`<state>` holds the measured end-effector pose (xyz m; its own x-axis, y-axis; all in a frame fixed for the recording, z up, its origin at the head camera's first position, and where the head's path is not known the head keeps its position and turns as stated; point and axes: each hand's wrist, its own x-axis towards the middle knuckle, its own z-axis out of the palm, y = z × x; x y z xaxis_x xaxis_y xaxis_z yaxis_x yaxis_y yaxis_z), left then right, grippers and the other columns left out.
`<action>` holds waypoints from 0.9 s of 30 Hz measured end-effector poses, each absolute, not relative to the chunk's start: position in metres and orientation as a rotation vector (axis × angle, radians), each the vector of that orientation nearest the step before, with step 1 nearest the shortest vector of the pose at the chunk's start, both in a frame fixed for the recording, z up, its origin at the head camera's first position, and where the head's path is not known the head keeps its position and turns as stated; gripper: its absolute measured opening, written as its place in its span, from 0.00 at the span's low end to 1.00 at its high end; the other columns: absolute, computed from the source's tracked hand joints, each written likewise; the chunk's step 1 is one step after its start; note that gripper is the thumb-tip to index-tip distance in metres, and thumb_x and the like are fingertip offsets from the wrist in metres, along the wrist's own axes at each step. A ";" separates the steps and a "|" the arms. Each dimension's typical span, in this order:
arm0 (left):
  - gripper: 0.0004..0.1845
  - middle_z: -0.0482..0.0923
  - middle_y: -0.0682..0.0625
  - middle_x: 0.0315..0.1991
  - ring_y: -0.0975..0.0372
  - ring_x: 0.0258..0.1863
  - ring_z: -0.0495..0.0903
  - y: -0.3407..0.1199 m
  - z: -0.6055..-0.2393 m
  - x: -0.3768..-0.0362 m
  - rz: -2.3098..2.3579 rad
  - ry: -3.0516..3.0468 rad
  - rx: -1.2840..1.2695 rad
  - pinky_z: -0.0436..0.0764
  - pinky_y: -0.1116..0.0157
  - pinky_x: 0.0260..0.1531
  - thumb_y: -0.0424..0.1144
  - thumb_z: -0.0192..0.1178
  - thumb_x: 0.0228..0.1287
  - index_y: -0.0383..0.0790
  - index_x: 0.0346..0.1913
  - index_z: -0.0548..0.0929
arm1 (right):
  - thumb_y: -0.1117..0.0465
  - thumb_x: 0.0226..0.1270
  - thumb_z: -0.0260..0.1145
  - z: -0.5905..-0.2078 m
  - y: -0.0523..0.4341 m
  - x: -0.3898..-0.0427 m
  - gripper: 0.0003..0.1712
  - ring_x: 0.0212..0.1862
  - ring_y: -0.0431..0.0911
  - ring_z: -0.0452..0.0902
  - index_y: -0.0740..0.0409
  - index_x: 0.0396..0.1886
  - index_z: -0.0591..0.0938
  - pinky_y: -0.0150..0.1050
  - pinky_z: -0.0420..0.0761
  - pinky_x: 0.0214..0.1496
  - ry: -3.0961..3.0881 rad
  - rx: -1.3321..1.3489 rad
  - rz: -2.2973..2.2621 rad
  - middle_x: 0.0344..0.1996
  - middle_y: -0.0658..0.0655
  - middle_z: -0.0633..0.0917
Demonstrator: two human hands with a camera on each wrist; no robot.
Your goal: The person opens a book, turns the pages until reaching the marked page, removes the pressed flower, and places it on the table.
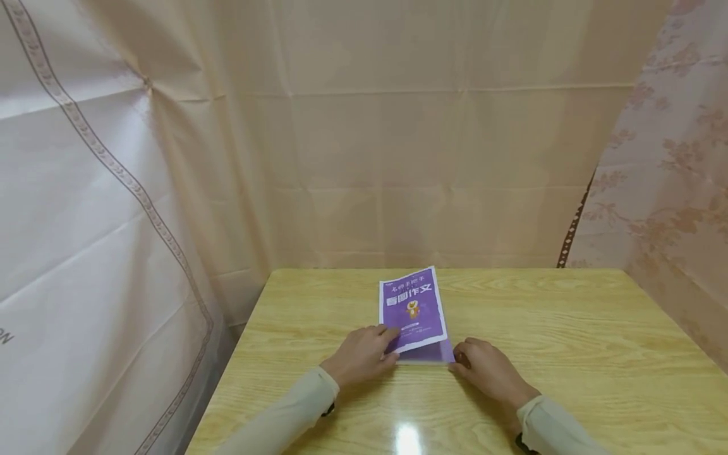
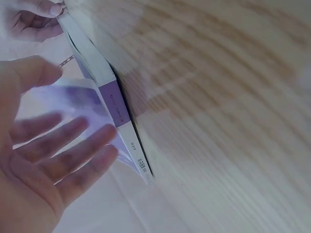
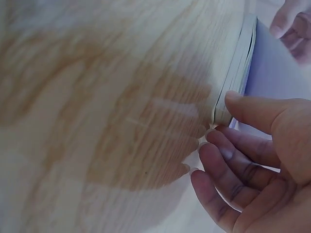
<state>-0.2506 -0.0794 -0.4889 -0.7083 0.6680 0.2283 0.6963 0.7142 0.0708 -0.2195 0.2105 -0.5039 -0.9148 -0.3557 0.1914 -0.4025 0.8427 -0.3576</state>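
Observation:
A book with a purple, white-bordered cover lies on the table in the head view. Its front cover is tilted up from the pages, leaving a gap at the near edge. My left hand is at the book's near left corner, its fingers spread and fairly straight beside the spine in the left wrist view. Whether those fingers touch the cover is hard to tell. With thumb and fingertips, my right hand pinches the near right corner of the book, the thumb against the page edges in the right wrist view.
The wood-grain table is glossy and reflects light near its front. Beige sheeting hangs behind it. A pale sheet hangs at the left and a flowered one at the right.

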 end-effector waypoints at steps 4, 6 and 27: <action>0.34 0.77 0.41 0.63 0.54 0.54 0.82 -0.083 -0.490 -0.250 -0.282 -2.569 -1.104 0.83 0.59 0.51 0.42 0.60 0.68 0.36 0.75 0.66 | 0.58 0.60 0.79 -0.504 0.210 -0.220 0.10 0.27 0.38 0.67 0.58 0.34 0.87 0.37 0.75 0.31 -2.905 0.605 0.599 0.24 0.43 0.74; 0.40 0.71 0.36 0.67 0.51 0.57 0.80 -0.084 -0.491 -0.251 -0.311 -2.472 -1.085 0.83 0.57 0.53 0.38 0.61 0.64 0.35 0.77 0.61 | 0.57 0.60 0.78 -0.503 0.210 -0.221 0.10 0.27 0.38 0.67 0.58 0.34 0.87 0.37 0.75 0.31 -2.909 0.605 0.595 0.24 0.43 0.75; 0.09 0.80 0.46 0.61 0.44 0.71 0.65 -0.100 -0.492 -0.249 0.074 -2.319 -0.954 0.58 0.32 0.64 0.41 0.67 0.59 0.49 0.43 0.88 | 0.56 0.60 0.79 -0.500 0.210 -0.229 0.25 0.59 0.62 0.80 0.63 0.55 0.86 0.58 0.77 0.62 -2.819 0.802 0.537 0.58 0.65 0.82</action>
